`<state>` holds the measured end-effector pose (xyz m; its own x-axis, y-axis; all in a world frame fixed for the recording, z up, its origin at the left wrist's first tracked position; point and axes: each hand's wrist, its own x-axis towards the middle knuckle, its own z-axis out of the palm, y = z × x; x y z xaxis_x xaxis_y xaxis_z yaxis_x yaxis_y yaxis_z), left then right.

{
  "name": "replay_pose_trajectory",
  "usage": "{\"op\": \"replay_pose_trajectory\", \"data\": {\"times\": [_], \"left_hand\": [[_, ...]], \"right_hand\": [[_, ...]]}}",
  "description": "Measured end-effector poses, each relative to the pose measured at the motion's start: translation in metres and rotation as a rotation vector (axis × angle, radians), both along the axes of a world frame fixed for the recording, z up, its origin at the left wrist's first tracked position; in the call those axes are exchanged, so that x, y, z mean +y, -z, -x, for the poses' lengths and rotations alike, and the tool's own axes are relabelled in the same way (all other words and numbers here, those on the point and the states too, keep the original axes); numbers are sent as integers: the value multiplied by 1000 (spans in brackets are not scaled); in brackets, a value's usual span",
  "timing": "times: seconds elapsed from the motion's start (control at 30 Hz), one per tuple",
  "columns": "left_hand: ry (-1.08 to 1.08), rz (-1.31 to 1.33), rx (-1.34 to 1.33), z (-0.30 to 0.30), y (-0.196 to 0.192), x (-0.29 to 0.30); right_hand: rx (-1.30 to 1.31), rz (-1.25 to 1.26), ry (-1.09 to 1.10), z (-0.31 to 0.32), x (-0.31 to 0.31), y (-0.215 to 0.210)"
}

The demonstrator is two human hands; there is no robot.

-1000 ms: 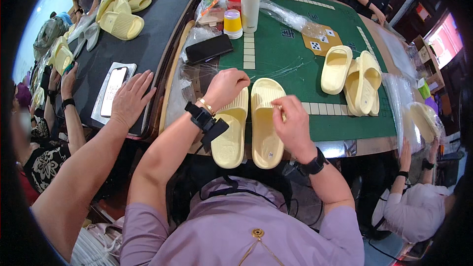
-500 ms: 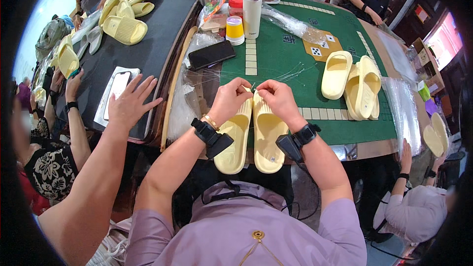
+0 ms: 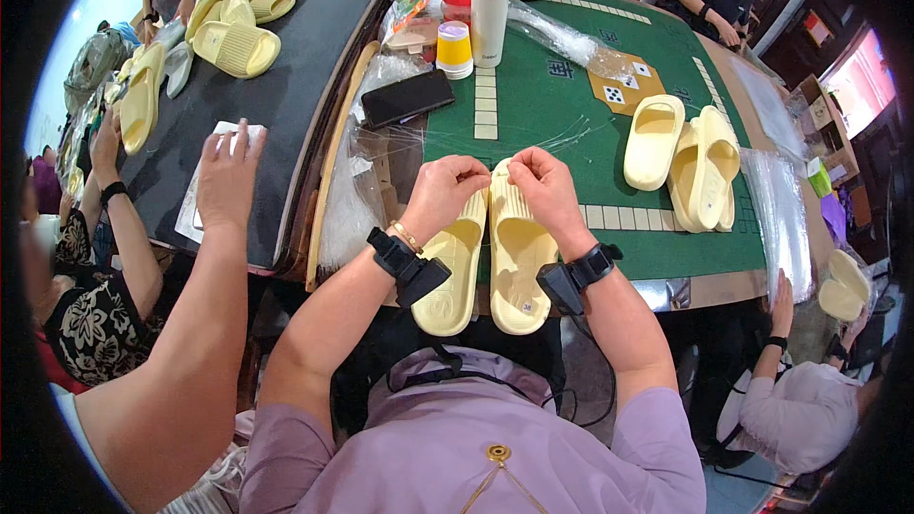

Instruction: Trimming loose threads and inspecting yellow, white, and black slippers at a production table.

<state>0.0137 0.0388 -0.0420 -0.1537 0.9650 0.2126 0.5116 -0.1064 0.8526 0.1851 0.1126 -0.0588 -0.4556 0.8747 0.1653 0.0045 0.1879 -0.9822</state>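
Note:
A pair of pale yellow slide slippers stands side by side at the table's near edge, toes pointing away from me. The left slipper [image 3: 447,290] and right slipper [image 3: 521,281] nearly touch at the toes. My left hand [image 3: 444,192] is closed in a pinch by the left slipper's toe. Beside it, my right hand [image 3: 546,192] pinches over the right slipper's toe. Whatever thin thing the fingertips hold is too small to make out. Just beyond lie thin clear plastic strands [image 3: 557,140] on the green table top [image 3: 533,114].
More yellow slippers [image 3: 703,171] lie to the right, beside clear plastic bags [image 3: 776,214]. A black phone [image 3: 408,98], stacked cups [image 3: 454,49] and a white tumbler [image 3: 489,14] stand beyond my left hand. At left, a co-worker's hand [image 3: 228,176] reaches over the dark table [image 3: 314,48].
My right hand has shifted slightly up and left. A dark bit between my fingertips no longer shows. The left co-worker's hand has drawn left over a white phone.

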Motion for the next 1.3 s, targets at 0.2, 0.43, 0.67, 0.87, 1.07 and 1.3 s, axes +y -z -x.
{"op": "replay_pose_trajectory", "data": {"times": [0.2,0.43,0.67,0.87,1.07,1.3], "left_hand": [[-4,-18,40,0,-1,-1],[-6,-47,59,0,0,-2],[9,-85,100,-1,-1,-1],[12,-96,113,0,0,-2],[2,-78,91,-1,2,-1],[12,-77,104,-1,0,-1]], "right_hand": [[-12,20,-37,0,-4,-3],[-38,11,-49,0,-4,-4],[-57,23,-41,-1,-4,-6],[-69,36,-50,0,-2,-5],[-76,48,-40,-1,-3,-7],[-74,59,-55,-1,-2,-8]]}}
